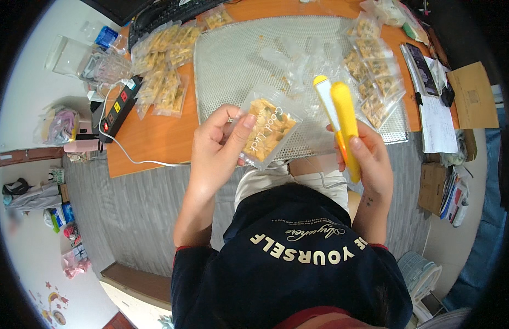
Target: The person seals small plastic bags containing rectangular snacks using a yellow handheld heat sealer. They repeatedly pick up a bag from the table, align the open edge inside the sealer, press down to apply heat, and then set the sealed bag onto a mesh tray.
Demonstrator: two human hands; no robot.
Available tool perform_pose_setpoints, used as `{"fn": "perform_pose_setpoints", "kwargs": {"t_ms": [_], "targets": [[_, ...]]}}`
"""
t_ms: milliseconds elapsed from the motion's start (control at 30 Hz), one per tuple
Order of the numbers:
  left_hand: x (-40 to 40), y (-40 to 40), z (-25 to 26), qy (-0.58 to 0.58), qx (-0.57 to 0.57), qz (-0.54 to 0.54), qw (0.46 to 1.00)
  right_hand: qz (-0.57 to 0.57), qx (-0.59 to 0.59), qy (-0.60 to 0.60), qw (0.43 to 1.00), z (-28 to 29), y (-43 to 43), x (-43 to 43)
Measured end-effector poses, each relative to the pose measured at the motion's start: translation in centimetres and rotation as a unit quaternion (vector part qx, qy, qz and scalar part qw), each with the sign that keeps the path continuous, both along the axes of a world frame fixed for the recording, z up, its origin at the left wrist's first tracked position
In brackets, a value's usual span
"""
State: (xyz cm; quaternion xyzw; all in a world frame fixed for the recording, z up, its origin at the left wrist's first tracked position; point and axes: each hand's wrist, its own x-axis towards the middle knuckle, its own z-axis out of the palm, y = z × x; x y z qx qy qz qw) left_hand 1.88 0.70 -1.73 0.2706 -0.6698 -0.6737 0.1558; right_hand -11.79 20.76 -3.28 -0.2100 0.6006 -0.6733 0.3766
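Observation:
My left hand (215, 150) pinches a clear plastic bag (267, 133) of yellowish snack pieces between thumb and fingers; white lettering is printed on its front. In my right hand (374, 158) is a small yellow flat iron (345, 123), its arms slightly apart and pointing away from me. A gap separates the bag from the iron. Beneath both lies a perforated metal tray (223, 66), with crumpled clear plastic (308, 57) and a few crumbs on it. Filled bags (375, 76) overlap along the tray's right side. More filled bags (168, 88) are piled left of the tray.
A black power strip (119, 105) with a white cable (133, 158) sits at the table's left edge. Behind the left pile is a keyboard (164, 18). A phone (422, 68) rests on papers (439, 119) at right, beside a brown envelope (473, 94).

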Motion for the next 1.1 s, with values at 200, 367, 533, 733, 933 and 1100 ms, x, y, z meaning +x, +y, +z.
{"fn": "perform_pose_setpoints", "kwargs": {"t_ms": [200,367,533,733,933,1100], "targets": [[0.3,0.9,0.0,-0.007,-0.100,-0.032,0.994,0.058,0.019,0.026,0.998,-0.4,-0.7,0.7],[0.3,0.9,-0.5,0.002,-0.154,-0.052,0.987,0.056,0.039,0.071,0.995,-0.4,-1.2,1.1],[0.3,1.1,-0.8,0.006,-0.173,-0.061,0.983,0.024,0.058,0.083,0.995,-0.4,-1.5,1.5],[0.4,0.8,-1.3,0.054,-0.121,-0.092,0.987,0.045,0.059,0.173,0.982,-0.4,-1.4,1.3],[0.2,1.0,-1.0,0.017,-0.088,-0.107,0.990,0.053,0.039,0.070,0.995,-0.3,-1.8,1.8],[0.1,1.2,0.4,0.032,0.020,-0.062,0.997,0.005,0.015,-0.019,1.000,-0.2,-1.5,0.9]]}}
